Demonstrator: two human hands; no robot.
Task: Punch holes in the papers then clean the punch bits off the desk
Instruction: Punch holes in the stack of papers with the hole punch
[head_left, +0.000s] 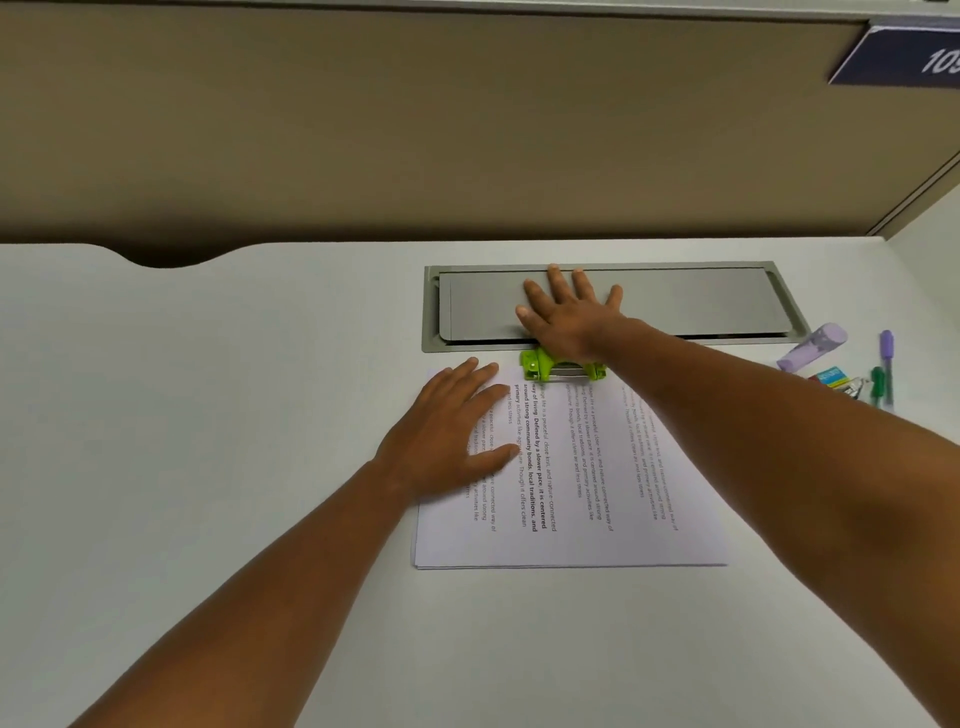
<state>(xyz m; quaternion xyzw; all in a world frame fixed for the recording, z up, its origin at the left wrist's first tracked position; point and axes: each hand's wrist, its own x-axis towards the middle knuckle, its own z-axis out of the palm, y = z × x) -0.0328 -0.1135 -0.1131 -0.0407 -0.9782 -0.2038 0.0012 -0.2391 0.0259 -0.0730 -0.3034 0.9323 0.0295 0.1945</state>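
The green hole punch (558, 365) sits at the papers' (571, 478) 12 o'clock edge. The right hand (569, 317) lies flat on it, maybe pressing. The left hand (452, 436) lies flat, fingers spread, on the papers.

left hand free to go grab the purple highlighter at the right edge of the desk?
Probably not easily. The left hand lies flat on the papers, and the right hand, pressing the green hole punch, puts its forearm across the path to the purple highlighter.

right hand (566, 317) pressing green punch (540, 365), papers (582, 467)
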